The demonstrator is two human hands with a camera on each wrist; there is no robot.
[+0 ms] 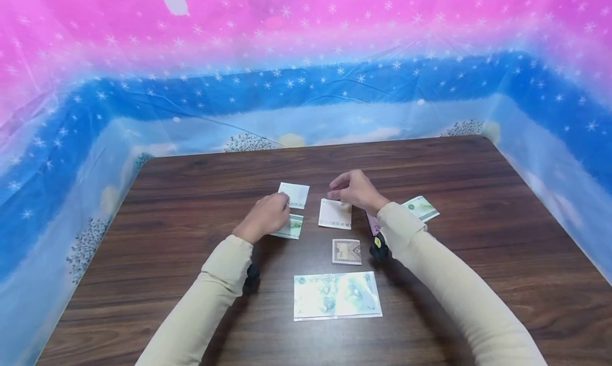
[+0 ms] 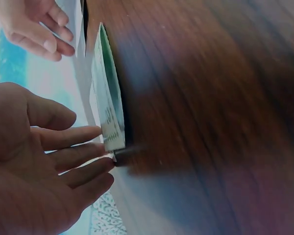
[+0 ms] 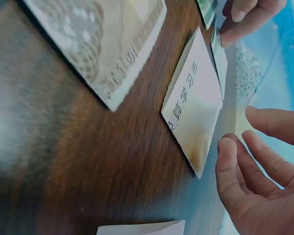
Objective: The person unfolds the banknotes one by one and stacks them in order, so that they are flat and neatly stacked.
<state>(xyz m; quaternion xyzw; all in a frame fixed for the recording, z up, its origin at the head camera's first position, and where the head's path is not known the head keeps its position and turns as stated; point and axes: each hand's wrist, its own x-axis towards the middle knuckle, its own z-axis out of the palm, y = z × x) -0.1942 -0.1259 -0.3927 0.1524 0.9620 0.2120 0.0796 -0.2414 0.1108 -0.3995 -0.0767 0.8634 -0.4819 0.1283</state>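
My left hand (image 1: 264, 215) is at the left of the table, between a folded pale note (image 1: 296, 194) and a folded green note (image 1: 295, 227) below it. In the left wrist view its fingers are extended, fingertips right at the end of a folded banknote (image 2: 107, 107) whose halves gape slightly. My right hand (image 1: 356, 189) hovers over the far edge of another folded pale note (image 1: 333, 216), printed with characters. Its fingers are loosely bent and the thumb stands apart, with nothing between them in the right wrist view.
A small brown folded note (image 1: 347, 252) lies nearer the front. Below it is a wide, shiny banknote (image 1: 337, 297) with a centre crease. Right of the right hand, a purple note (image 1: 373, 224) and a green note (image 1: 423, 208) are partly hidden by the sleeve. Patterned cloth (image 1: 306, 84) surrounds the wooden table.
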